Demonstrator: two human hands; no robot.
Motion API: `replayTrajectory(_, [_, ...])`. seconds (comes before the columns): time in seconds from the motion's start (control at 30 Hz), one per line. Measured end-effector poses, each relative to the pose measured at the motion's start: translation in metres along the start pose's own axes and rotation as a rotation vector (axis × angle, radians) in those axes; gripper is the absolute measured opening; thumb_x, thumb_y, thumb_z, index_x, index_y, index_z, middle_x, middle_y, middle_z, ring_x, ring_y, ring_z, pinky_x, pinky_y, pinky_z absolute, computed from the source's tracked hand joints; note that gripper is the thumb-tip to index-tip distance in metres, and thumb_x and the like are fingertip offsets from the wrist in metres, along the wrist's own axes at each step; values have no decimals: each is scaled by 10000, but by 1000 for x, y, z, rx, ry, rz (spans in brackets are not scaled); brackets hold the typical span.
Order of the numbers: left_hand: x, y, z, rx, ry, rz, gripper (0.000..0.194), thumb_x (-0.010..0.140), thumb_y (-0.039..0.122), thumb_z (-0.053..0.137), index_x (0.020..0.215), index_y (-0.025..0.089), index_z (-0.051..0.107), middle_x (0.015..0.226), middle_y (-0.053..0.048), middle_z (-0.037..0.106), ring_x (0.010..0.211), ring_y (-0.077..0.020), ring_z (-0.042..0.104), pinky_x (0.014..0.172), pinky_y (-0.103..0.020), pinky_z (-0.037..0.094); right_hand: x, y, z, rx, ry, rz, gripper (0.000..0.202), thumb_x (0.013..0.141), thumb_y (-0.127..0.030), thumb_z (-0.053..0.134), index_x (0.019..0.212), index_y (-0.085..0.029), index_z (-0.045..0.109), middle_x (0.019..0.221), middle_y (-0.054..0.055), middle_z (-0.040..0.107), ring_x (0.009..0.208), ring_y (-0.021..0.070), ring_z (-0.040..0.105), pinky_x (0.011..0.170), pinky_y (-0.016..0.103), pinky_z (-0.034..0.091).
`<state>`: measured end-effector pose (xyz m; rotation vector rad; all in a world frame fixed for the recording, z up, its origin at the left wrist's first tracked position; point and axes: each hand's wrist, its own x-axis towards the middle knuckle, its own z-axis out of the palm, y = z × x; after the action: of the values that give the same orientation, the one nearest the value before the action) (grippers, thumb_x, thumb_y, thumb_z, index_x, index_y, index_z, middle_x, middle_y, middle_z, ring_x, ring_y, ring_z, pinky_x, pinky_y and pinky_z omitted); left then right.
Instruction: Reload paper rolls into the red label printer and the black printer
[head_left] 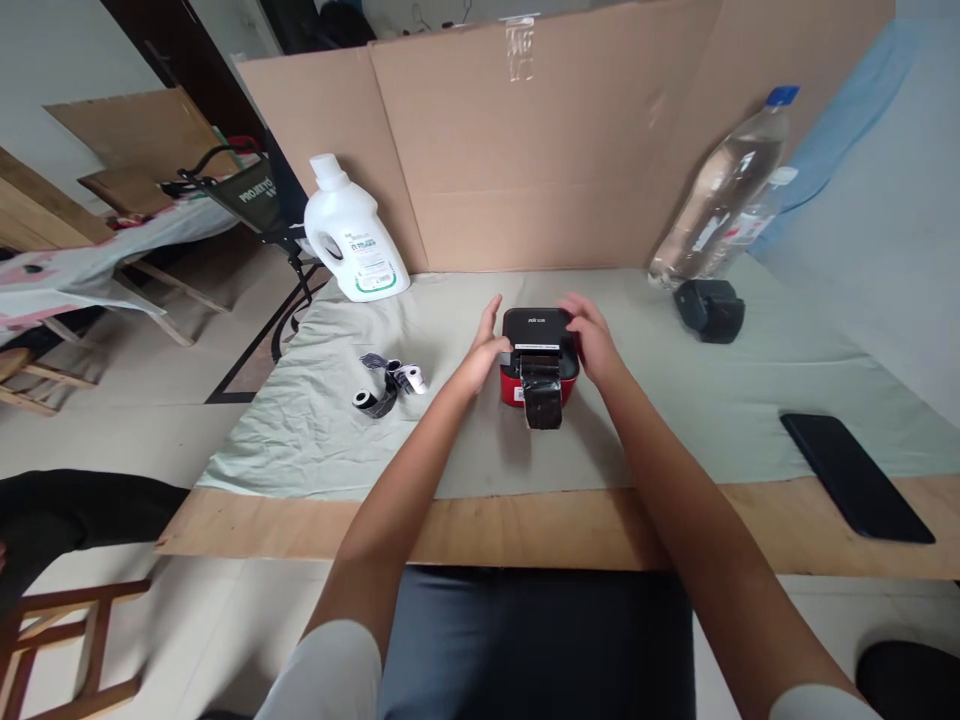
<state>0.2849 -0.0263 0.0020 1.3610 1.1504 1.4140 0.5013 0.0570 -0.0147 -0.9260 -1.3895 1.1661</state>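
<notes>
Head view: the tabletop (pixel 525 530) is covered by a pale cloth (pixel 697 410), with bare wood left along the front edge, and its back edge is closed off by a cardboard wall (pixel 540 150). A white jug (pixel 356 235) is stood near the back left corner and a large bottle (pixel 724 190) near the back right corner. Midway between the left and right edges, a red-and-black printer (pixel 538 335) is set on the cloth. Its boxy shell is judged stiff, smooth and fairly light, a little slippery, and best gripped low on both side walls, as the lid might give. By its left side the left hand (pixel 482 355) is held spread, thumb at the printer and forefinger raised apart. The right hand (pixel 592 340) is bent about the right side; whether it is pressed there cannot be told. Rightward room is bounded by a phone (pixel 855 478) near the front right corner. From the printer's front a thin black strip (pixel 541 398) is hung, easily creased. Leftward room is bounded by small rolls (pixel 367 402).
</notes>
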Motion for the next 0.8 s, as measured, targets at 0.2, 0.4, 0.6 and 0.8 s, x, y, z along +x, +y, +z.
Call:
replayTrajectory(0.2, [-9,-38,14,-122,-43,40,951,800,266,581,1703,344,294,1777,21,365,1674,-288,311,1353,-511,344,-4,12,10,86,-46,55,668,628,-296,594,1293,-284,648,1335,33,731,1243,305,667,1150,543,538])
replayTrajectory(0.4, [-22,-44,15,-239,-9,1,893,880,280,535,1719,319,234,1812,5,296,1679,-256,299,1353,-488,351,-10,15,6,49,-21,41,626,644,-360,595,1262,-279,660,1339,55,711,1287,329,642,1126,557,560])
replayTrajectory(0.6, [-21,-47,17,-244,57,10,828,895,190,559,1665,330,286,1814,-32,280,1683,-243,284,1338,-475,363,-14,5,9,-9,-40,-12,684,757,-474,596,1420,-312,637,1462,47,674,1421,321,577,1212,564,503])
replayTrajectory(0.8, [-25,-48,23,-277,40,68,676,939,310,524,1602,256,401,1742,-92,426,1611,-295,421,1306,-496,381,-17,-4,15,79,-23,0,660,883,-691,531,1405,-310,667,1494,42,675,1429,325,599,1221,582,494])
